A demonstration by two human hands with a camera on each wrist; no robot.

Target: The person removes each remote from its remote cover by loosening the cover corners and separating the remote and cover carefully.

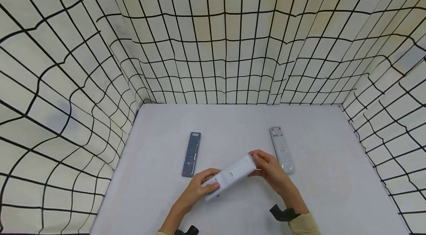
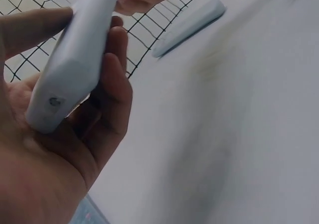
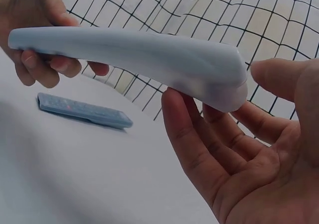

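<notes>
Both hands hold a long white remote (image 1: 229,177) slantwise just above the table. My left hand (image 1: 199,187) grips its near left end, fingers curled round the body (image 2: 75,59) and thumb on the other side. The far right end sits in my right hand (image 1: 269,168); in the right wrist view that rounded end (image 3: 139,55) rests on the fingers (image 3: 199,134), with the thumb beside it. The left hand (image 3: 35,35) shows at the other end.
A black remote (image 1: 192,153) lies on the white table (image 1: 332,190) to the left, also in the right wrist view (image 3: 82,110). A light grey remote (image 1: 281,149) lies just right of my right hand. Black-gridded cloth walls (image 1: 213,42) enclose three sides.
</notes>
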